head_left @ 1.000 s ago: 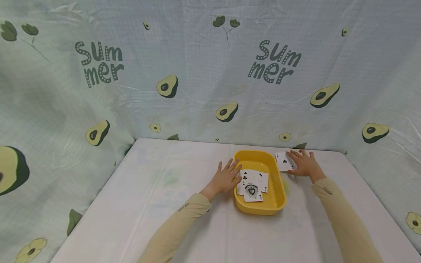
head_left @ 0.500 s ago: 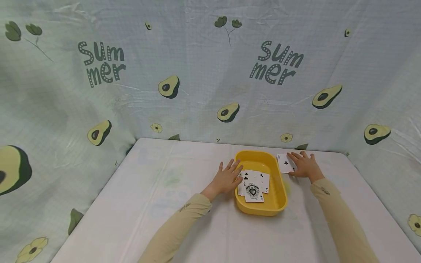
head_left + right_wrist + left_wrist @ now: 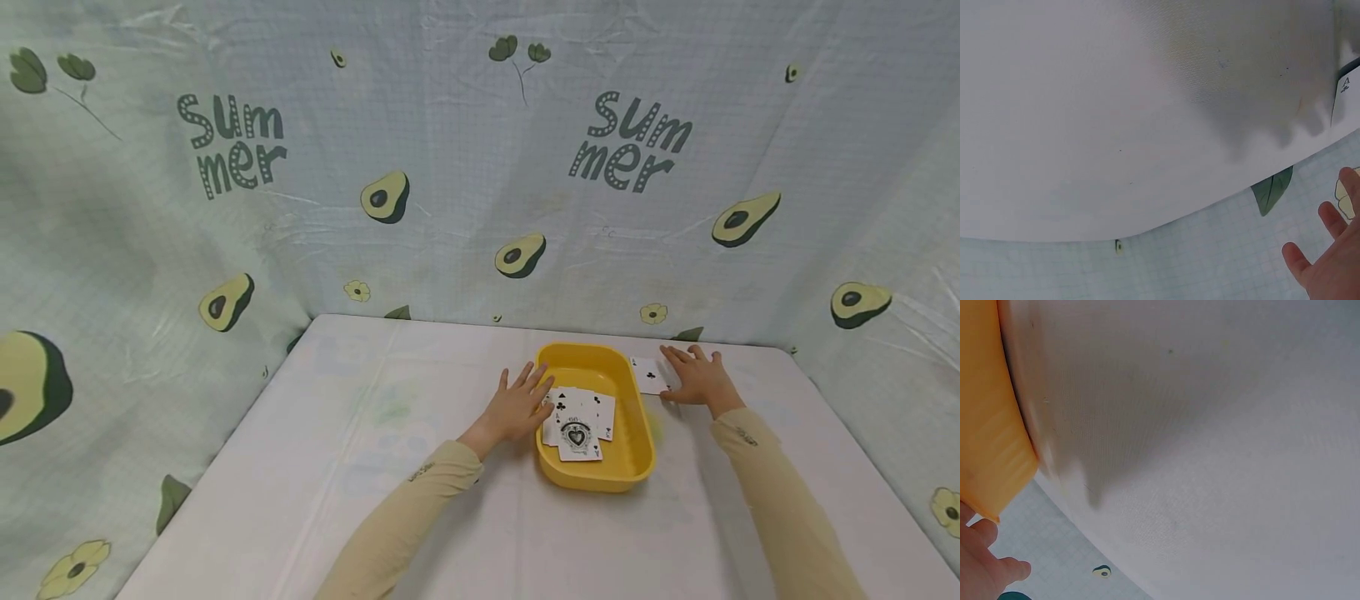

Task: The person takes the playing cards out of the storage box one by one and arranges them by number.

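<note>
A yellow plastic tray [image 3: 628, 467] stands on the table with several playing cards [image 3: 576, 421] lying face up and overlapping inside it. Over its left rim my left hand [image 3: 512, 408] is spread, fingertips reaching above the tray and the cards; the left wrist view has these fingers beside the tray wall [image 3: 997, 412]. Just right of the tray, near the far edge, an ace of clubs [image 3: 649, 377] lies face up. My right hand [image 3: 701, 379] is at that card's right side with fingers extended, thumb right at its near corner. In the right wrist view the card [image 3: 1349, 94] is cut off.
A white-covered table [image 3: 375, 467] carries everything, its far edge close behind the tray and the card. Behind and at both sides hangs a pale cloth [image 3: 450, 125] printed with avocados, flowers and lettering.
My right hand has shifted slightly to the right. The ace of clubs sits a little nearer the tray and the viewer. My left hand and the tray have stayed in place.
</note>
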Tool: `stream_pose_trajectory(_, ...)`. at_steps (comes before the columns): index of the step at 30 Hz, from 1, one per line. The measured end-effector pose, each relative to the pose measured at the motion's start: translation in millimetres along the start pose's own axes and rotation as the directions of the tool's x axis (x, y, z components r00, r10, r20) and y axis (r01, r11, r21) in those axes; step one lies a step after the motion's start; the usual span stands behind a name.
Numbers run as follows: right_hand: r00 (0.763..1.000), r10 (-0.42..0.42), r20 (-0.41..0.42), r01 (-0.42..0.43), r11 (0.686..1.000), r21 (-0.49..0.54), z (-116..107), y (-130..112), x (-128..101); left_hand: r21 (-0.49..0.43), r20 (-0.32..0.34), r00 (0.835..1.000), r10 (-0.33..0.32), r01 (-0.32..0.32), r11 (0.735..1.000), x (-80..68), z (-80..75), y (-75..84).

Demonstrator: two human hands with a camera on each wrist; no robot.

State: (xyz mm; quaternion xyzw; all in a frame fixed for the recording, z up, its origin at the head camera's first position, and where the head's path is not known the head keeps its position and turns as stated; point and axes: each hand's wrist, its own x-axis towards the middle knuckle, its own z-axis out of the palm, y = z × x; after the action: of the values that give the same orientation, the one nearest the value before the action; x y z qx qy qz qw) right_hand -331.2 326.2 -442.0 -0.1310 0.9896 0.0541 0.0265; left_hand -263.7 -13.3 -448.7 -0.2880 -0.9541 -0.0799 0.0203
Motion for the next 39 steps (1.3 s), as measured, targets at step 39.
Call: stream_pose_trajectory(39, 0.934, -0.19, -0.304, 0.224, 0.971, 0.083, -27, -43, -33, -0.008, 0.017, 1.0, -0.017, 0.017, 1.0, 6.0, 0.4, -0.1)
